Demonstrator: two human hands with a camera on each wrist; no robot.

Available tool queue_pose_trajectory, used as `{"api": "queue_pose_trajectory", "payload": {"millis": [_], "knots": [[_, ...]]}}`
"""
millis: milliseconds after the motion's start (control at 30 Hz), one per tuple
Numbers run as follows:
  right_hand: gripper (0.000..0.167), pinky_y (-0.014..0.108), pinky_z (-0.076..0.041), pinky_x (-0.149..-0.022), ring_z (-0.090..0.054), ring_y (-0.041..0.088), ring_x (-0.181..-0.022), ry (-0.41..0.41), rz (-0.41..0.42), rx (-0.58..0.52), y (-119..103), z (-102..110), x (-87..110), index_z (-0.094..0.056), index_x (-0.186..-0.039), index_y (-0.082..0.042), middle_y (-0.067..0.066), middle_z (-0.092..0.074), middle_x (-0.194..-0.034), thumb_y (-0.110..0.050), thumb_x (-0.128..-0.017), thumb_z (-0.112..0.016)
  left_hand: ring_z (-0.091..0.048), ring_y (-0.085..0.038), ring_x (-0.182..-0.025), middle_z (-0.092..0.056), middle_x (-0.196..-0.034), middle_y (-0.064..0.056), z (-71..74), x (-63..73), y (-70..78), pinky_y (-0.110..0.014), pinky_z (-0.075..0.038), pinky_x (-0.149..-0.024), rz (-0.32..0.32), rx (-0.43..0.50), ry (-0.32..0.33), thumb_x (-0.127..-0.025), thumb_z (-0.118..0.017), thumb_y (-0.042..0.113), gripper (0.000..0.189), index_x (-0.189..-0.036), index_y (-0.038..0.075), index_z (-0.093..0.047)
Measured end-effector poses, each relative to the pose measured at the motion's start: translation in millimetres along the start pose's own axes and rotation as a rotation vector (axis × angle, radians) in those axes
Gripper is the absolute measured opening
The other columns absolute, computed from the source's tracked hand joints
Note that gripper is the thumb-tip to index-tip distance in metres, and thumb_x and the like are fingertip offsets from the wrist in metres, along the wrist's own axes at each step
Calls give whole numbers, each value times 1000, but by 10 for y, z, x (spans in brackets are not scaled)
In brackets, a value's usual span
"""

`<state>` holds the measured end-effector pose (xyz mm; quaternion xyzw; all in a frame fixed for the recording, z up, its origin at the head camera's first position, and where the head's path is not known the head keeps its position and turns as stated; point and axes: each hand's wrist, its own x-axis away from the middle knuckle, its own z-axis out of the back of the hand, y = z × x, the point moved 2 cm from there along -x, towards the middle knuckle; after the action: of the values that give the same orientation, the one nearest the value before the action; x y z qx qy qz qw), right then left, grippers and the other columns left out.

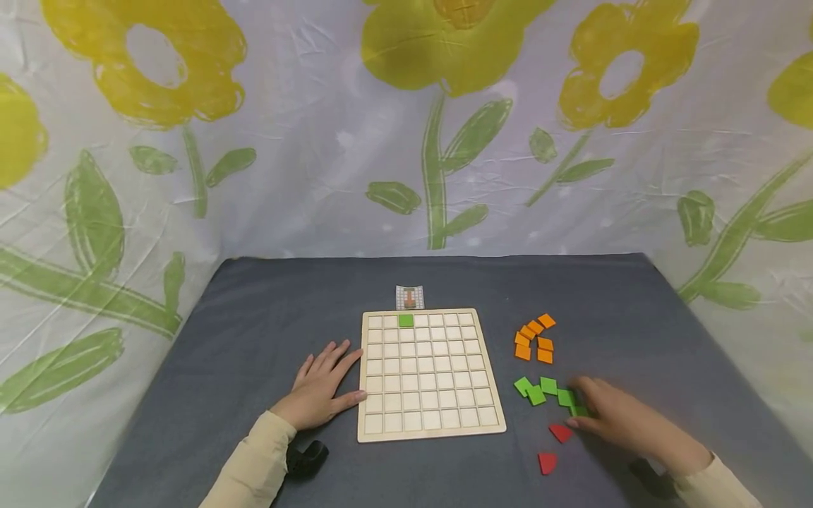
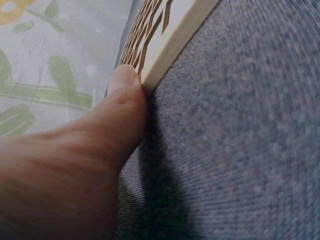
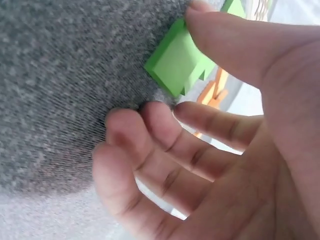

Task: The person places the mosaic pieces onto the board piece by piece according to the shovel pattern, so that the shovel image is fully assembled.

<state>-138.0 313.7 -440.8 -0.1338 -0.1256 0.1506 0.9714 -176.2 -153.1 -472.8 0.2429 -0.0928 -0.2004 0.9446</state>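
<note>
While my left hand (image 1: 320, 392), fingers spread, touched the pale wooden grid board (image 1: 428, 382), its far row held one green square tile (image 1: 406, 320); right of the board, my right hand (image 1: 615, 416), fingers loosely curved, reached loose green tiles (image 1: 549, 386).

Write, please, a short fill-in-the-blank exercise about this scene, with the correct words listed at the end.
1. The left hand touches the ____ edge of the wooden board.
2. The single tile lying on the board is coloured ____.
3. Beside the board there are ____ red pieces.
4. The right hand is at the loose green tiles, which lie between the red pieces and the ____ squares.

Missing words: left; green; two; orange.
</note>
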Motion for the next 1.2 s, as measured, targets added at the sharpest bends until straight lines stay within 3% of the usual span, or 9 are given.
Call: {"api": "queue_pose_trajectory", "payload": {"millis": [200, 433, 533, 667, 733, 833, 967, 1100, 1200], "knots": [[41, 23, -32, -53, -38, 5, -62, -18, -23, -24, -6, -27, 21, -51, -99, -10, -4, -43, -73, -34, -80, -77, -13, -40, -145, -23, -157, -16, 7, 13, 16, -65, -8, -112, -3, 9, 9, -92, -58, 49, 72, -150, 15, -33], [30, 24, -36, -54, -38, 4, -66, -16, 18, -12, -21, -6, 35, -50, -92, -11, -4, -45, -77, -25, -83, -75, -14, -40, -145, -22, -157, -16, -5, 12, 7, -65, -8, -112, 4, 9, 16, -92, -60, 48, 73, -151, 15, -33], [27, 25, -39, -55, -40, 3, -68, 40, 69, 19, -50, 23, 39, -51, -92, -11, -5, -46, -80, -19, -82, -75, -13, -39, -146, -22, -158, -15, 3, 10, 8, -65, -8, -113, 9, 6, 9, -92, -59, 48, 73, -151, 16, -32], [26, 24, -46, -56, -45, 1, -72, 180, 185, 52, -126, 73, 22, -54, -94, -12, -6, -49, -87, -9, -79, -75, -13, -38, -146, -22, -158, -14, 7, 4, 5, -64, -8, -113, 8, -5, -1, -93, -57, 50, 72, -151, 17, -32], [28, 22, -46, -57, -45, 1, -73, 260, 264, 68, -186, 103, -10, -57, -96, -11, -5, -49, -89, -3, -77, -75, -13, -38, -146, -23, -158, -14, 6, 5, 4, -64, -9, -113, 6, -7, -1, -93, -57, 51, 72, -151, 17, -32], [33, 21, -44, -56, -44, 3, -73, 315, 320, 96, -299, 160, -92, -59, -100, -8, -4, -48, -90, 1, -75, -77, -13, -38, -146, -23, -157, -14, 7, 12, 11, -64, -9, -113, 5, -1, 6, -92, -58, 50, 72, -151, 17, -32], [40, 22, -48, -61, -51, 8, -76, 294, 314, 93, -485, 235, -247, -57, -108, -5, 0, -50, -94, 0, -75, -79, -15, -39, -145, -24, -157, -15, 4, 20, 17, -64, -9, -113, -5, 9, 25, -91, -59, 49, 73, -150, 16, -33], [40, 24, -51, -67, -57, 14, -82, 290, 383, 74, -677, 261, -427, -55, -109, -4, 2, -52, -97, 0, -76, -79, -16, -40, -144, -25, -156, -16, 2, 19, 18, -65, -9, -112, -12, 14, 37, -92, -60, 48, 72, -150, 14, -34], [36, 24, -51, -67, -56, 15, -82, 243, 418, 64, -800, 261, -577, -54, -109, -5, 3, -51, -99, -4, -81, -76, -16, -40, -145, -25, -157, -16, -5, 19, 12, -65, -9, -112, -10, 2, 33, -92, -59, 49, 72, -150, 15, -34]]}}
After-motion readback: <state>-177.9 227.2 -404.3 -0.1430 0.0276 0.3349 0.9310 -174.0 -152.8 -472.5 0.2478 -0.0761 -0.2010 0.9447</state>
